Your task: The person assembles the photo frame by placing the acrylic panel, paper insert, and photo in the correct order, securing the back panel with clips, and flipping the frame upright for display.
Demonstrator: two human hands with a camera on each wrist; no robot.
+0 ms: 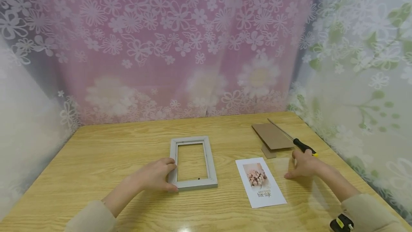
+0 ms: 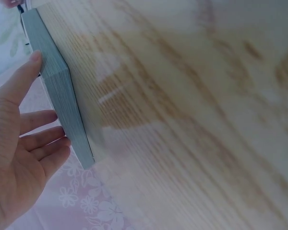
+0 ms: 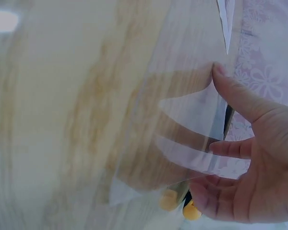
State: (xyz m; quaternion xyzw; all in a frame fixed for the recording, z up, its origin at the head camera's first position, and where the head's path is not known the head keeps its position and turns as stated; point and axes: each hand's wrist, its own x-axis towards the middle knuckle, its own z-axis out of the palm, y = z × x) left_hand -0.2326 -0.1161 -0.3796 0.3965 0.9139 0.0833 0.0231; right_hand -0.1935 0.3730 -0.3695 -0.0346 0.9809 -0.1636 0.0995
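A pale grey picture frame [image 1: 211,167], without a backing, lies in the middle of the wooden table. My left hand [image 1: 157,174] rests against its left side, thumb by the near corner. In the left wrist view, those fingers lie loosely along the frame's edge [image 2: 62,91]. My right hand [image 1: 304,165] is over a clear plastic sheet [image 3: 139,158] lying flat on the table. Its thumb and fingertips are spread along the sheet's far edge, and the finger shapes reflect in the plastic. A white card [image 1: 273,199] with a flower picture and "free style" lettering lies between the hands.
Behind the right hand are a brown backing board [image 1: 273,137] with a small flap and a black-and-yellow screwdriver [image 1: 300,144]. A small black-and-yellow object [image 1: 342,223] sits near the right sleeve. Floral curtains [image 1: 193,63] hang around the table [image 1: 128,142].
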